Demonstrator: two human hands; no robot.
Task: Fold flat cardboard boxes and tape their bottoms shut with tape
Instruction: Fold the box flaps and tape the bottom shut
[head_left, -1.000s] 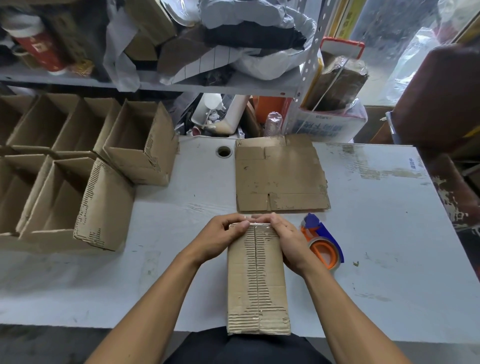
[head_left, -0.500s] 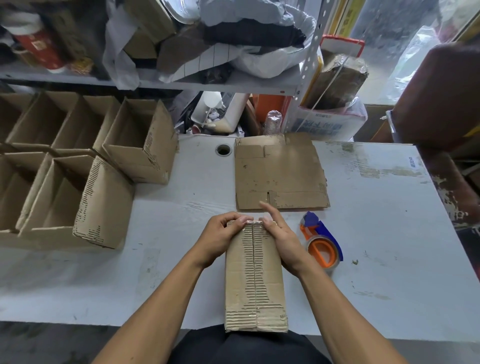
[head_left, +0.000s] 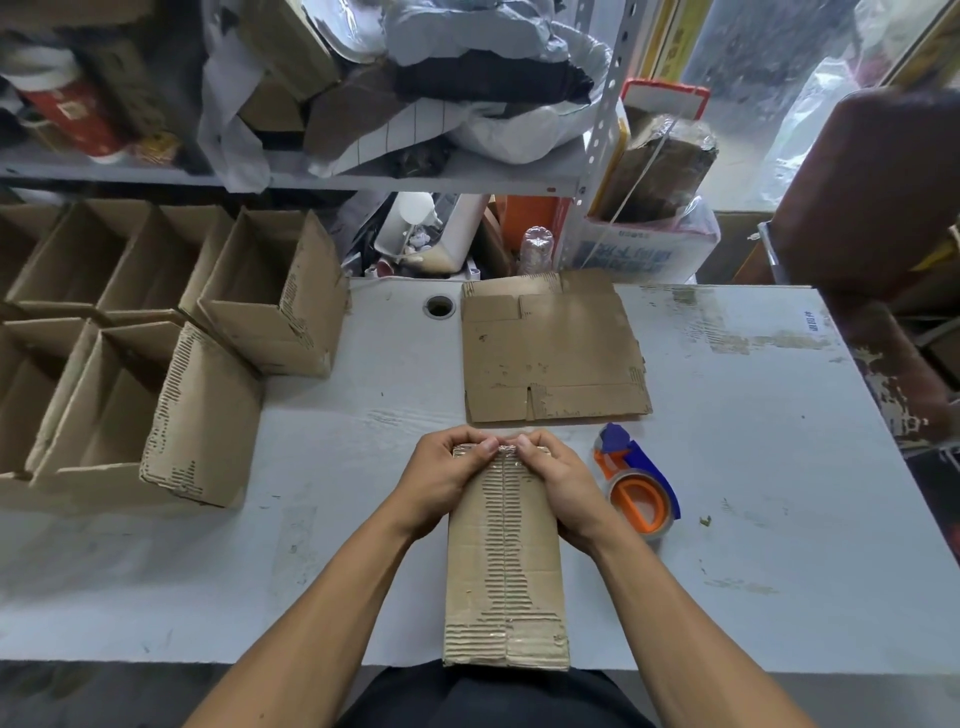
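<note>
While both hands pinch the far end of the box (head_left: 503, 561), its seam could spring open.
Head view: left hand (head_left: 445, 480) and right hand (head_left: 558, 486) curl their fingers over the far edge, thumbs meeting at the centre seam; the box lies at the near table (head_left: 753, 467) edge against the person. If the grip slackens, the flaps may part; the tape gun (head_left: 636, 483) sits just right, unheld, flat cardboard (head_left: 553, 345) beyond.

— What can't you make out?
— My left hand (head_left: 445, 480) and right hand (head_left: 558, 480) cover the box (head_left: 503, 571)'s far end; the tape dispenser (head_left: 638, 488) sits partly behind my right wrist.
— Anything else?
— The leftmost folded boxes (head_left: 31, 374) run off frame.
</note>
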